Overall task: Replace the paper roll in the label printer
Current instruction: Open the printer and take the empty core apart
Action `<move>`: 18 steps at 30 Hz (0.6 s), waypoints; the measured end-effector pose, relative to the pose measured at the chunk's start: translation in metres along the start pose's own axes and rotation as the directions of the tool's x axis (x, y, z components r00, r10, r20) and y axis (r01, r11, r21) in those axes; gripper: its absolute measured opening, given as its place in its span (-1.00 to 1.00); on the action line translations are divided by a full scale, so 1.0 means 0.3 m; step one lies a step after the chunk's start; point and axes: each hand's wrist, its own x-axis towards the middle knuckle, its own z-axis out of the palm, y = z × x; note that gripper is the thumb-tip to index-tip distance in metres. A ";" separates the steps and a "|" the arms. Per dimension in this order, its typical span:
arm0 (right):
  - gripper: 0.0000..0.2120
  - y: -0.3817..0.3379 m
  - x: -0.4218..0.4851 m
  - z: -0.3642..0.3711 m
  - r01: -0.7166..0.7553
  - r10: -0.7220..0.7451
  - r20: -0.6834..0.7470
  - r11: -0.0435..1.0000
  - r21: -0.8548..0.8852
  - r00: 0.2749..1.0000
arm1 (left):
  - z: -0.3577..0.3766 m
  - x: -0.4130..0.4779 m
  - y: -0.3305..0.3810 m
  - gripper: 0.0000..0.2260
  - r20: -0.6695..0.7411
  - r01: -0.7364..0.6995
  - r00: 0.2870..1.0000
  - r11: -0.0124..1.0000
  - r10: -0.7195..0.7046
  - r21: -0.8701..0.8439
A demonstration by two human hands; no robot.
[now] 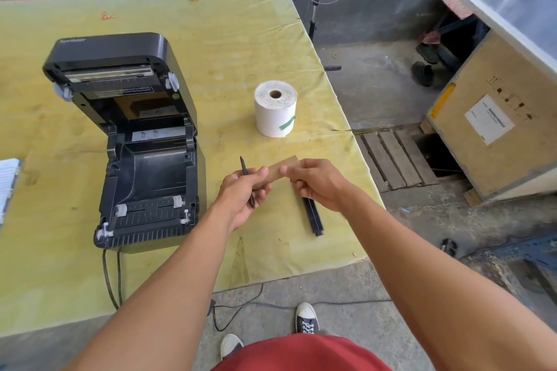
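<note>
Two hands are held together above the counter (211, 39), right of the label printer (144, 141). A brown cardboard core (278, 173) is gripped between them: the left hand (241, 196) is closed around its left end, and the right hand (319, 184) pinches its right end. The core's long axis runs left to right, rising slightly toward the right. A thin dark rod (247, 181) is also held in the left hand, its upper end pointing away from the person.

The printer's lid is swung fully open and stands upright at the far side, so the roll bay is exposed; no roll is seen inside it. A fresh white paper roll (275, 108) is stood on end on the counter, well apart from the printer, its hollow centre facing up and a strip of green tape (287, 123) stuck across its loose edge. A black bar (313, 217) is laid on the counter just below the right hand, its long axis running toward the person.
</note>
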 end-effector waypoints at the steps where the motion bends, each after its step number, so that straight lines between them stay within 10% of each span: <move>1: -0.73 -0.002 -0.004 0.007 0.015 -0.011 -0.043 0.994 0.110 0.999 | 0.004 -0.002 0.000 -0.73 0.026 0.011 1.000 1.000 -0.011 0.011; 9: -0.79 -0.055 -0.027 0.066 0.189 -0.008 -0.407 0.893 0.408 0.914 | 0.048 -0.005 0.010 -0.81 0.052 0.039 0.998 0.997 -0.042 0.070; 18: -0.62 0.016 -0.008 0.120 -0.121 -0.012 -0.316 0.910 -0.396 0.949 | -0.068 0.040 -0.043 -0.81 -0.169 0.061 0.985 0.853 0.032 0.519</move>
